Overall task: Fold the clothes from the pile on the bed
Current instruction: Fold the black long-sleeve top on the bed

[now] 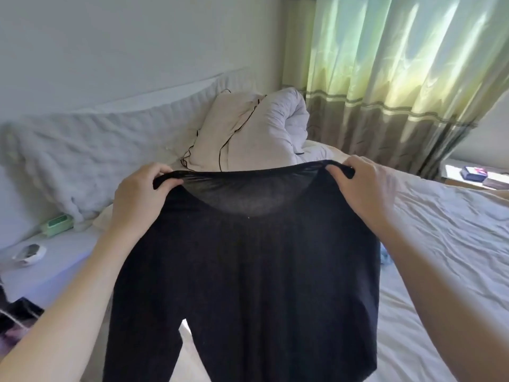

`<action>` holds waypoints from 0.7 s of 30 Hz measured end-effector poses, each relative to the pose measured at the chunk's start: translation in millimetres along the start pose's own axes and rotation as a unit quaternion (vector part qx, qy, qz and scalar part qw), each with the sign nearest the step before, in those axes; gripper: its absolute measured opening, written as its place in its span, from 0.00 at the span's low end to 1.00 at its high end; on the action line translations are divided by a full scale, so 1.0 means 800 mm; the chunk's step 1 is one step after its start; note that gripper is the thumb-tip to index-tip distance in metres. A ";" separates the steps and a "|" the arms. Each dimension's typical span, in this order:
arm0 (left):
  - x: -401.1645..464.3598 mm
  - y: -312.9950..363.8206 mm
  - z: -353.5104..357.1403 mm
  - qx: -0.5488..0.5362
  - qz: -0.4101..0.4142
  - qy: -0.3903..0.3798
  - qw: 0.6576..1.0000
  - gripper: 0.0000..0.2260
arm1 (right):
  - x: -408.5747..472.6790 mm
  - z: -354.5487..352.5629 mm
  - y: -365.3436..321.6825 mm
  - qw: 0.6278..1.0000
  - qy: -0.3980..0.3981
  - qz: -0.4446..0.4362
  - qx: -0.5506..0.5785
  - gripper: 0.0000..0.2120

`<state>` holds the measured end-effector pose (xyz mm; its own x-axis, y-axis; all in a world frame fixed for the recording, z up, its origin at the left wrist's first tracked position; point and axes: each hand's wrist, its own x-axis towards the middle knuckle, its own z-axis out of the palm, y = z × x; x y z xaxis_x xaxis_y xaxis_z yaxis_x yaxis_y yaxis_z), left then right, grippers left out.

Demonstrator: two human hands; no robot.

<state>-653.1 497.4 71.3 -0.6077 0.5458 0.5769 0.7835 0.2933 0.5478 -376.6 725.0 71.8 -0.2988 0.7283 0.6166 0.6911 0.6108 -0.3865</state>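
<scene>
**A:** Two hands up, one garment. The left hand (140, 188) and the right hand (363, 186) each pinch an end of the waistband of a pair of black leggings (242, 271), fingers curled over the band and thumbs behind it. The band is pulled taut between them, and the fabric just below it is thin enough to see light through.

**B:** So where are they relative to the bed?

**A:** Held in the air above the near part of the bed (440, 244), legs hanging down out of frame. At the head end, a pillow (220, 128) leans beside a rolled white duvet (286, 119), with a thin black cable (220, 150) trailing over the pillow. Green curtains (399, 78) hang past the far right corner. A bit of blue cloth (384, 256) peeks out by the leggings' right edge.
</scene>
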 end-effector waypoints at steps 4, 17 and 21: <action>0.052 -0.093 0.090 0.045 -0.042 -0.063 0.996 0.11 | 0.039 0.149 0.006 0.997 -0.074 -0.012 -0.030 0.20; 0.157 -0.379 0.416 0.162 -0.105 -0.210 0.959 0.12 | 0.090 0.608 0.083 0.950 -0.300 0.072 -0.048 0.20; 0.159 -0.442 0.494 0.191 -0.123 -0.233 0.946 0.15 | 0.083 0.706 0.108 0.932 -0.346 0.087 -0.058 0.19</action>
<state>-956.1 773.6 -288.6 -0.7240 0.6849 0.0821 0.6698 0.6694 0.3213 -708.5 1001.9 -308.3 -0.5014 0.8635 -0.0542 0.8228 0.4565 -0.3384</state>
